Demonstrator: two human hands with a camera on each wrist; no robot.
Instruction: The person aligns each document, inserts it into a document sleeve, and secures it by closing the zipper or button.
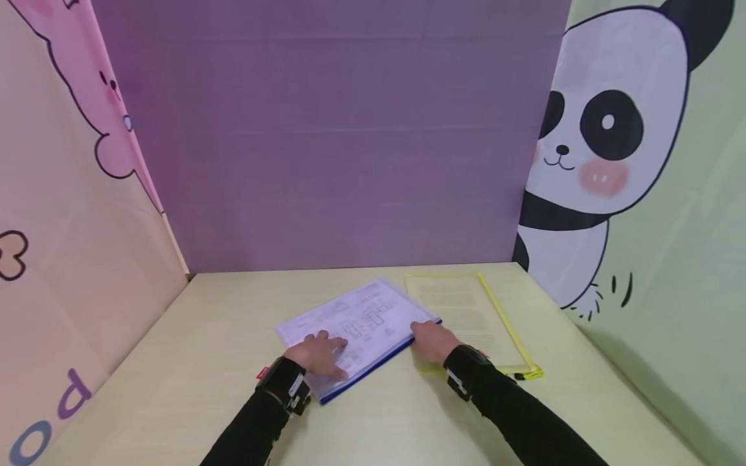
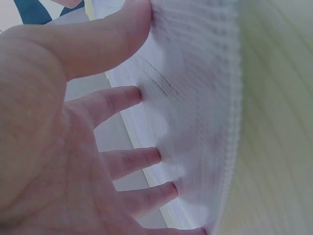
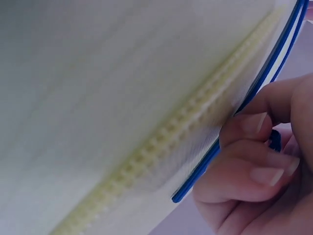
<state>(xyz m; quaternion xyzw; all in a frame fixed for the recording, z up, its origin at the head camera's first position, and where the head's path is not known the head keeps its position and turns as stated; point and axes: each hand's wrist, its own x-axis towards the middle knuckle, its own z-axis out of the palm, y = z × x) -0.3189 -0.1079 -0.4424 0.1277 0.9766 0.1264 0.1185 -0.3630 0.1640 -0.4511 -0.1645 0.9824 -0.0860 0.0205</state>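
Note:
A clear zip document pouch (image 1: 361, 314) with a blue zip edge lies slantwise on the table, printed diagram sheets showing through it. My left hand (image 1: 317, 356) rests on its near left part; the spread fingertips (image 2: 151, 154) press on the surface. At the right corner my right hand (image 1: 432, 341) grips the pouch by its blue edge (image 3: 198, 171), the fingers curled in. A small blue piece (image 3: 275, 141) shows between those fingers. Under and to the right lies a second pouch (image 1: 466, 310) with a yellow zip edge and a text page inside, partly hidden by the right hand.
The pale wooden table (image 1: 192, 362) carries both pouches. A purple panel (image 1: 350, 142) rises behind its far edge. Printed walls flank it, with a panda (image 1: 618, 129) at right and a pink figure (image 1: 76, 65) at left.

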